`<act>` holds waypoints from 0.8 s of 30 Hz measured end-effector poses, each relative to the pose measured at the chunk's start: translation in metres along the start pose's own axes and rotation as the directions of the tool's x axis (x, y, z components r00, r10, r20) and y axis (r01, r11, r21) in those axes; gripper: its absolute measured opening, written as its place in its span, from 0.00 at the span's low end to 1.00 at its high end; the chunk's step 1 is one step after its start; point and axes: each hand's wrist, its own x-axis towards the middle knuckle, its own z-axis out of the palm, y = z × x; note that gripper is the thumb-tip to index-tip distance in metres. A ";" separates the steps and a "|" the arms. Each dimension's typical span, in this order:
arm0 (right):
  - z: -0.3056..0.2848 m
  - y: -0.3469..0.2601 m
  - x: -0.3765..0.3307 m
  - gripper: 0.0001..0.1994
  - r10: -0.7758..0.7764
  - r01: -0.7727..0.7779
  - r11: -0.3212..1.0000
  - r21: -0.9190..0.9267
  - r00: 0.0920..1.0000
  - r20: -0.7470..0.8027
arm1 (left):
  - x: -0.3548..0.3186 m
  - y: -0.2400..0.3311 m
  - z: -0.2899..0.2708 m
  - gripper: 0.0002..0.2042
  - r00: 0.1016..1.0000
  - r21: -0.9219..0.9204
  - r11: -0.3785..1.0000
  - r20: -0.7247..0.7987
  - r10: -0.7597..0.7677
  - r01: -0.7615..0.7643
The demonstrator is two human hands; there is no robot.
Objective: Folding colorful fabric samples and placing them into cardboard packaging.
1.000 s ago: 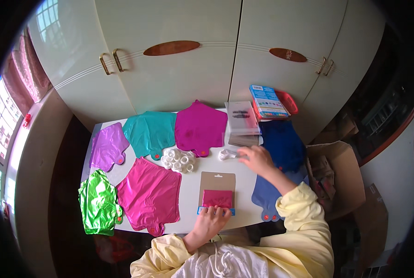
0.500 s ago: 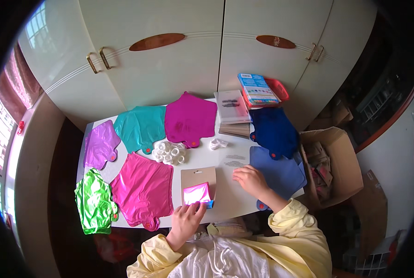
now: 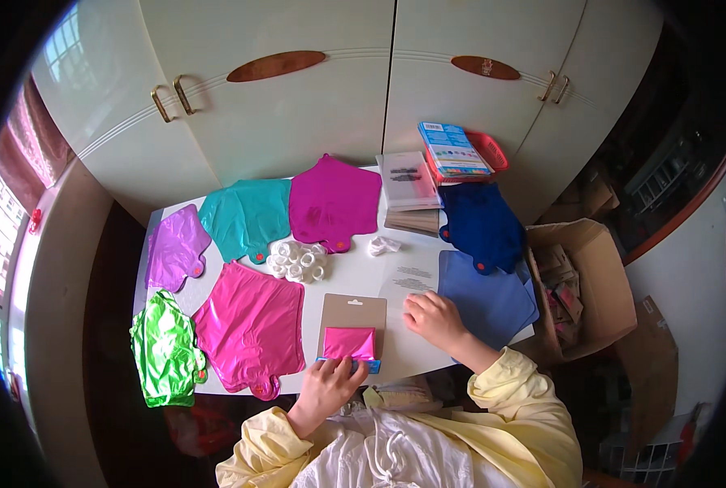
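A tan card (image 3: 352, 309) with a hang slot lies flat near the table's front edge. On it sits a folded pink foil balloon (image 3: 349, 342), with a blue strip (image 3: 373, 367) along its near side. My left hand (image 3: 328, 388) has its curled fingertips on that near edge, pressing the foil against the card; its thumb is partly hidden. To the right, my right hand (image 3: 436, 320) is closed, fingers bent at the near edge of a clear printed plastic bag (image 3: 404, 272). Its fingertips are too small to make out fully.
Flat foil balloons in pink (image 3: 253, 329), green (image 3: 164, 350), lilac (image 3: 176, 244), teal (image 3: 247, 215), magenta (image 3: 334, 203) and navy (image 3: 485, 228) cover the table. White ribbon rolls (image 3: 296, 262) sit mid-table. Clear bags (image 3: 408, 183) stand behind; a cardboard box (image 3: 603, 285) is at the right.
The pink foil on the card now lies flatter and squarer, with more of the blue strip showing. The card has straightened and shifted slightly right. My right hand has barely moved.
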 end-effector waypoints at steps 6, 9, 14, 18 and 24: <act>-0.001 -0.004 -0.003 0.04 -0.017 0.019 0.997 -0.078 1.000 0.025 | -0.002 0.001 0.001 0.14 1.000 0.003 1.000 0.008 0.004 -0.005; 0.000 -0.005 -0.002 0.03 0.012 -0.011 0.999 -0.031 1.000 0.026 | -0.002 0.001 -0.003 0.14 1.000 0.013 1.000 0.019 0.022 -0.022; -0.006 -0.002 0.007 0.01 0.145 -0.167 0.975 0.148 0.978 0.147 | 0.000 0.004 -0.008 0.14 0.998 0.022 0.998 0.012 0.061 -0.061; 0.001 -0.014 0.015 0.02 0.202 -0.220 0.947 0.236 0.975 0.096 | 0.003 0.010 -0.008 0.15 0.992 0.018 0.992 0.016 0.125 -0.125; 0.007 -0.034 0.024 0.03 0.175 -0.181 0.950 0.253 0.983 0.049 | 0.002 0.014 -0.002 0.14 0.978 0.025 0.978 0.021 0.206 -0.207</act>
